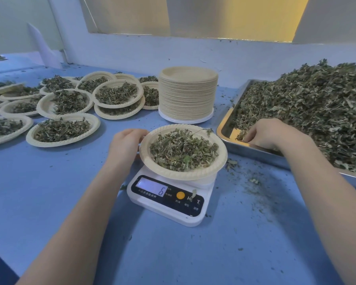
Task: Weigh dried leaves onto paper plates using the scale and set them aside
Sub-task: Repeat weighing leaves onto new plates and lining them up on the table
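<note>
Holding the rim of the paper plate point(203, 173) with my left hand point(126, 144), I curl my fingers against its left edge; the fingertips sit behind the rim, so I cannot tell how firmly they pinch. The plate sits on the white scale point(167, 199), slightly tilted, with a heap of dried leaves point(183, 150) in it. The display point(151, 187) shows a single digit that looks like a 6. My right hand point(272, 134) reaches into the metal tray point(255, 152), fingers bent down into the near corner of the big leaf pile point(308, 112), touching loose leaves there. Behind the scale stands a tall stack of empty plates point(188, 95). To the left, filled plates point(70, 116) lie overlapping on the blue table point(49, 182). Leaf crumbs point(253, 182) scatter between scale and tray.
</note>
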